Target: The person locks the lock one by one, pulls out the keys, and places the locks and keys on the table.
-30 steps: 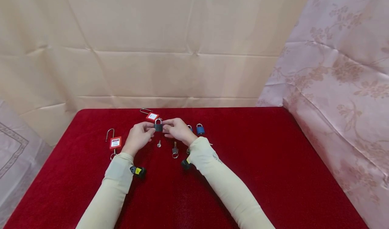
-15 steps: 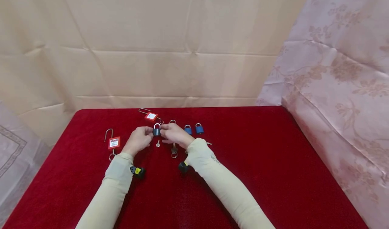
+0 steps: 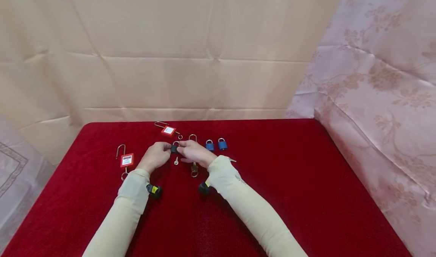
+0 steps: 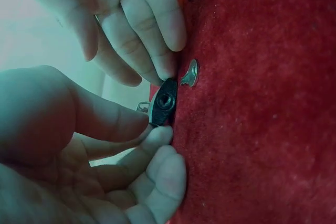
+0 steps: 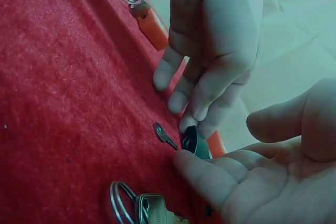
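Note:
A small black padlock (image 3: 174,149) lies on the red cloth between both hands, its keyhole end facing me in the left wrist view. My left hand (image 3: 155,156) pinches its left edge between thumb and fingers. The right hand (image 3: 196,153) touches the opposite edge with extended fingers; in the right wrist view its thumb stands apart from the lock. A small loose key (image 3: 176,161) lies just in front of the padlock. Behind the right hand a shackle (image 3: 192,137) shows, its lock body hidden. Near that wrist is a key on a ring (image 3: 194,169).
Two blue padlocks (image 3: 223,144) stand side by side right of the hands. One red padlock (image 3: 127,160) with its shackle open lies left; another red padlock (image 3: 168,131) lies at the back. Both have keys in them. A key tip (image 3: 232,159) shows beside the right cuff.
The black padlock has come down towards me onto the cloth, both hands moving with it. The shackle behind the right hand and more of the blue padlocks have come into sight.

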Motion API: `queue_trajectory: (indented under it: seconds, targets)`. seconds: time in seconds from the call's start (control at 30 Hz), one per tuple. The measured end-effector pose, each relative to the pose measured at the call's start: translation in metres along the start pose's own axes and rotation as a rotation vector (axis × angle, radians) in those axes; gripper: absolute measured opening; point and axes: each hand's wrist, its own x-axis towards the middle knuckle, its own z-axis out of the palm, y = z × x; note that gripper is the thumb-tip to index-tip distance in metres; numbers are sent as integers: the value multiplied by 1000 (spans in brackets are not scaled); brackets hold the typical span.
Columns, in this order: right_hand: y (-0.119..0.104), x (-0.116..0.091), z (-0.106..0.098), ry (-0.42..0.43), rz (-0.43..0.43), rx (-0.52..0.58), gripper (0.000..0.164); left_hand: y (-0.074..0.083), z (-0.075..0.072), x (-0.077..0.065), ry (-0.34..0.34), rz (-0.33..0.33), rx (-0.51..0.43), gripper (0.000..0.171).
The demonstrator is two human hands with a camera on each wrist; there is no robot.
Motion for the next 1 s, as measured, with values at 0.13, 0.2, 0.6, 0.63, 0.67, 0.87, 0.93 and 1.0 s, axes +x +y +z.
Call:
queue_trajectory:
  seconds: [0.13,0.2,0.6,0.63,0.67,0.87,0.93,1.0]
  targets:
    - [1,0,1,9,5,-6,48,0,0,-1,-10,-7,22,35]
    - [1,0,1,3,3,-7,49,0,1,-1,-13,-7,26,34]
    - [-4,-10,-15,6,-123,49,53,4,-18,4,71,59,62,38]
    - [-5,-11,-18,9,-130,50,53,5,-20,6,84,62,61,38]
    - [-6,-12,-20,12,-137,50,52,6,-22,7,95,60,58,38]
    - [-8,-19,-36,14,-200,79,46,8,-30,18,138,17,27,49]
    - [-7,-22,-41,3,-224,92,44,7,-31,23,151,-1,28,53]
    - [-6,-26,-46,-12,-242,109,44,5,-31,27,153,-23,27,55]
